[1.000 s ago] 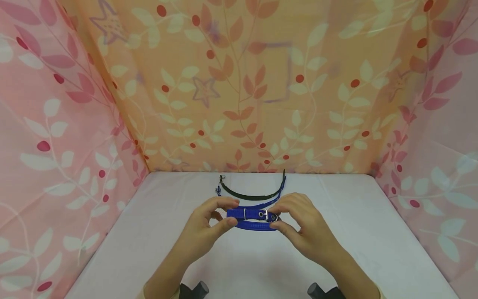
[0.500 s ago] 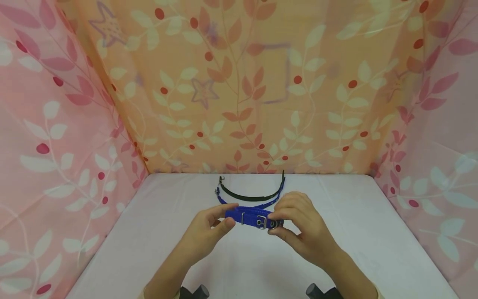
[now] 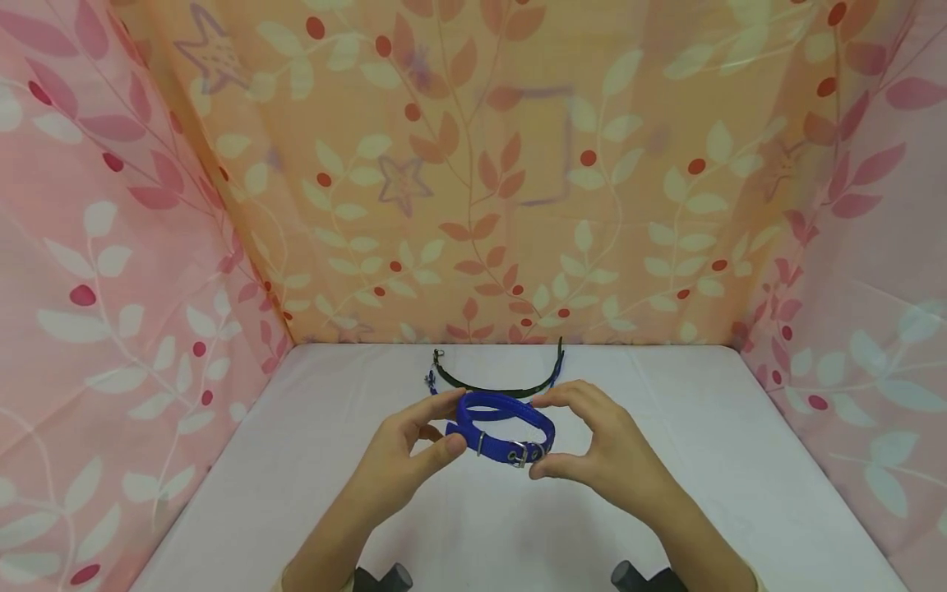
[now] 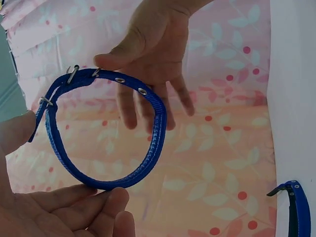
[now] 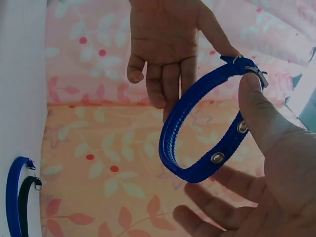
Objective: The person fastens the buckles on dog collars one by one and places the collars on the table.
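Observation:
A blue collar [image 3: 491, 444], buckled into a ring, is held up above the table between both hands. Its metal buckle [image 3: 520, 454] faces the head camera near the right thumb. The left hand [image 3: 403, 460] pinches the ring's left side, thumb at the strap end and fingers behind. The right hand [image 3: 614, 460] has its thumb at the buckle side and fingertips at the far rim. In the right wrist view the right thumb touches the collar [image 5: 217, 158] by the buckle, and metal eyelets show in the strap.
Behind the hands, a dark green strap [image 3: 488, 390] and another blue strap [image 3: 432, 381] lie curved on the white table [image 3: 666, 395]. Patterned cloth [image 3: 473, 164] stands at the back and sides. Two dark grey objects [image 3: 395, 577] are at the near edge.
The collar has tilted from nearly edge-on so its ring opening shows, the buckle side lower. The right fingers and thumb have spread apart around it.

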`<state>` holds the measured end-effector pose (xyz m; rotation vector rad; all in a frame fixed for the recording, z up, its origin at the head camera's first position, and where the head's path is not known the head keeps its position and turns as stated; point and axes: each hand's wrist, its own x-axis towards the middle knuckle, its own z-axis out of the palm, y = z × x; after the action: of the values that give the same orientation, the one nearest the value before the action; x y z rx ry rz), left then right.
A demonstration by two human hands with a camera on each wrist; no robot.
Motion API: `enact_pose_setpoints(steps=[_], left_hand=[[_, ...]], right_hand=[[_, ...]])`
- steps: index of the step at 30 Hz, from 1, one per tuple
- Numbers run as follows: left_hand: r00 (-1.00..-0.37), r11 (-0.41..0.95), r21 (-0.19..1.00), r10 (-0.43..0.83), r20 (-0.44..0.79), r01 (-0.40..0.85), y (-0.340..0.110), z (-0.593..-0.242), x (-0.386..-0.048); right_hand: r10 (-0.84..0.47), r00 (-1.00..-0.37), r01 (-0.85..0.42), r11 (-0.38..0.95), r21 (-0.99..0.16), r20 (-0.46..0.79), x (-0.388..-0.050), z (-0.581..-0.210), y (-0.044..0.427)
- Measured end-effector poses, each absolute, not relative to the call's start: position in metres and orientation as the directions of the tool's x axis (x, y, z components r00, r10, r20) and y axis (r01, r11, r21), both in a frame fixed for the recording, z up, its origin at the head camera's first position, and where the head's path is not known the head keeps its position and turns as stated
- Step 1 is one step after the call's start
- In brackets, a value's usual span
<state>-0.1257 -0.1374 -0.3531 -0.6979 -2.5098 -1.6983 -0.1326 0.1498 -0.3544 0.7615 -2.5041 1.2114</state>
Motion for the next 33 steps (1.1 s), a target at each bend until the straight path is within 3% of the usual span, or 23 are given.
enact_pose_setpoints(steps=[3, 8, 19, 33], left_hand=[[-0.883, 0.280, 0.866, 0.354, 0.307, 0.414, -0.137, -0.354, -0.126], [-0.873, 0.271, 0.864, 0.376, 0.310, 0.424, -0.136, -0.356, -0.126], [-0.924, 0.357, 0.886, 0.343, 0.169, 0.295, -0.135, -0.351, -0.126], [-0.901, 0.326, 0.869, 0.352, 0.254, 0.372, -0.151, -0.353, -0.137]], right_hand=[[-0.337, -0.904, -0.416, 0.550, -0.724, 0.263, -0.133, -0.353, 0.150], [-0.371, -0.923, -0.301, 0.532, -0.791, 0.102, -0.134, -0.353, 0.150], [-0.366, -0.923, -0.303, 0.496, -0.813, 0.120, -0.135, -0.357, 0.150], [-0.367, -0.908, -0.353, 0.406, -0.843, 0.203, -0.142, -0.362, 0.149]])
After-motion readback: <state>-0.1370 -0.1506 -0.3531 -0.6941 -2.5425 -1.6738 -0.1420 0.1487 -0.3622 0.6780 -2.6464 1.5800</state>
